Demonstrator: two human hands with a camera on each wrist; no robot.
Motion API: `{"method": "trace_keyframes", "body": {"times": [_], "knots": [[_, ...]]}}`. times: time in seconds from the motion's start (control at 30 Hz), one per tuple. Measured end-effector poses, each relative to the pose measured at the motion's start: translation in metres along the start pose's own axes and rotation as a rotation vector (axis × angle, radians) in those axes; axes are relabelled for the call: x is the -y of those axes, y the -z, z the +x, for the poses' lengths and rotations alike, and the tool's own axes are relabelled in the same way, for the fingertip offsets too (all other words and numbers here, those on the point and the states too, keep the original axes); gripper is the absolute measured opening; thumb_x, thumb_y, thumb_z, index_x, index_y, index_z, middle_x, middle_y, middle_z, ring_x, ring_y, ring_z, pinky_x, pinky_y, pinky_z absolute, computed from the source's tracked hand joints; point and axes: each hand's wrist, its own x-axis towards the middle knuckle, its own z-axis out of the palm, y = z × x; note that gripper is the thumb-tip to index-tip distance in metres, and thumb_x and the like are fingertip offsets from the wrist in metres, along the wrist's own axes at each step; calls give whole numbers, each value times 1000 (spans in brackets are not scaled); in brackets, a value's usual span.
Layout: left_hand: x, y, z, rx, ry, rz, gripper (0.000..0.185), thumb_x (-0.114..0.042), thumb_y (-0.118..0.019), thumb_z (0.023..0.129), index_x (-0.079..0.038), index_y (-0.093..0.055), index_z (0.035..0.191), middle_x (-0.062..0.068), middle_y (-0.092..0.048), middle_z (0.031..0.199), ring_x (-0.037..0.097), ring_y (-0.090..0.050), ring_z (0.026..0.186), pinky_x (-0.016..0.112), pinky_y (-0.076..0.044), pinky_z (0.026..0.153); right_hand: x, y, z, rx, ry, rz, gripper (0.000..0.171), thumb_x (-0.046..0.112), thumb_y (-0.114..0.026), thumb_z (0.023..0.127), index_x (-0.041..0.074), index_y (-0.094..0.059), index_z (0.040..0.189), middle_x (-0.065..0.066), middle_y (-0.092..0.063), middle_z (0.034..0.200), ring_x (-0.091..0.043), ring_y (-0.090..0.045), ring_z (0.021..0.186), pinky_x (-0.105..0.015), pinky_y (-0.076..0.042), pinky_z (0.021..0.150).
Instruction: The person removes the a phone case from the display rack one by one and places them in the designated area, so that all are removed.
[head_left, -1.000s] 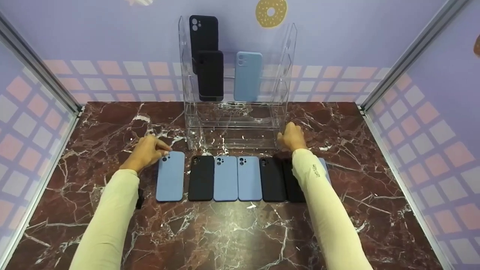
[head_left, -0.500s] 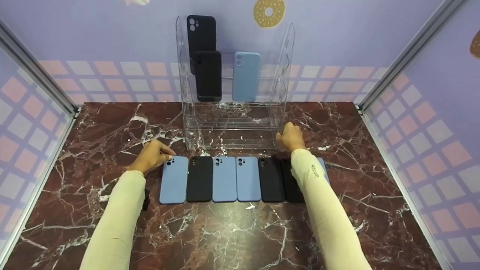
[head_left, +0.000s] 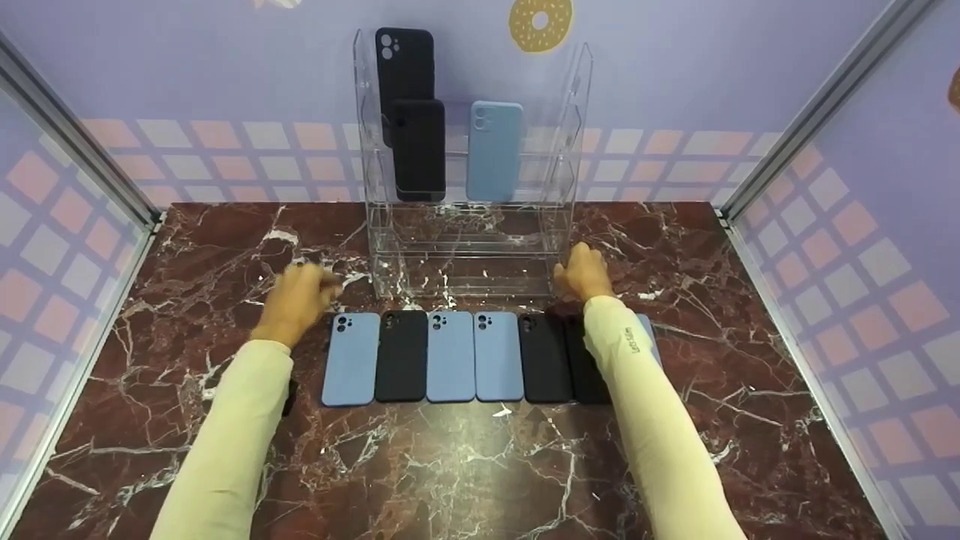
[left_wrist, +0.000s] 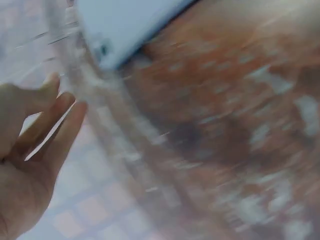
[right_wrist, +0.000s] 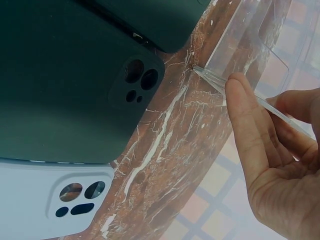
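Observation:
My left hand (head_left: pixel 294 301), blurred, hovers just beyond and left of the leftmost blue phone case (head_left: pixel 351 360) and holds nothing. Its fingers (left_wrist: pixel 67 122) are loosely bent and apart from the blue case in the left wrist view. With thumb and fingers, my right hand (head_left: pixel 583 274) pinches the side panel (right_wrist: pixel 265 102) of a clear acrylic display stand (head_left: pixel 469 286). Blue and black phone cases lie in a row in front of the stand, among them a black case (head_left: pixel 401 356) and a blue case (head_left: pixel 451 356). My right sleeve partly covers the row's right end.
On the stand's upper tiers lean two black cases, the higher black case (head_left: pixel 409 64) and the lower black case (head_left: pixel 420 150), plus a light blue case (head_left: pixel 495 150). The marbled tabletop (head_left: pixel 465 472) is bounded by patterned walls at the back and sides.
The leftmost blue case has slid right until it sits close beside the black case. My left hand has since let go of it and moved up and away. The right hand stays put.

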Motion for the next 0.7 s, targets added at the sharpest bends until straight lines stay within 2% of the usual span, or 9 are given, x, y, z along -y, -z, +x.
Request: {"method": "trace_keyframes", "body": {"times": [0.07,0.1,0.2,0.27,0.37,0.47,0.57,0.63,0.7], "knots": [[-14,14,3,-130,-55,19,19,-9,-74,92,3,-76,107,26,-72,106,43,-70,77,53,-57,70,-1,0,0,-1,6,2,34,16,-60,93,-13,-60,111,-34,-66,114,-50,-61,113,-55,-47,100],[-22,21,5,-189,-79,17,20,-11,-75,92,3,-76,106,25,-73,105,38,-69,67,45,-58,63,-1,0,0,-1,8,3,34,16,-60,93,-13,-61,110,-34,-66,114,-50,-62,112,-55,-48,100],[-51,43,13,-352,-176,5,23,-13,-75,91,4,-75,106,25,-73,98,23,-57,46,27,-47,45,-2,0,0,3,15,4,34,16,-60,93,-13,-60,110,-34,-66,113,-50,-62,112,-56,-47,99],[-73,54,21,-441,-251,5,24,-14,-75,91,5,-74,107,24,-74,95,21,-55,45,24,-44,45,-3,1,0,4,14,1,34,16,-60,93,-13,-60,110,-35,-65,114,-51,-61,112,-57,-47,99],[-110,66,35,-519,-357,27,29,-17,-73,93,3,-72,114,23,-74,94,28,-64,57,31,-54,56,-4,2,0,15,3,-3,37,17,-60,94,-13,-58,114,-35,-64,117,-51,-59,114,-57,-46,101],[-145,71,53,-494,-400,43,41,-24,-69,96,1,-65,128,23,-71,113,35,-72,94,39,-57,88,-5,2,0,11,-3,-5,38,18,-60,94,-13,-58,115,-35,-63,119,-51,-59,115,-56,-46,101],[-174,69,72,-395,-385,94,55,-34,-62,99,-2,-54,142,21,-58,139,36,-57,128,38,-39,113,-4,2,0,5,-2,-1,37,18,-61,94,-13,-58,114,-35,-63,118,-52,-59,114,-56,-46,100],[-188,65,85,-322,-361,154,64,-40,-59,100,-3,-44,150,20,-47,151,35,-44,141,37,-25,121,-3,1,0,4,-2,3,35,18,-61,94,-12,-58,113,-35,-63,117,-52,-59,114,-56,-46,100],[-198,59,97,-254,-346,222,71,-44,-55,101,-3,-34,155,20,-37,157,34,-34,147,38,-17,123,-2,1,0,8,-6,3,34,18,-61,94,-11,-58,112,-35,-63,118,-52,-59,114,-56,-46,101]]}}
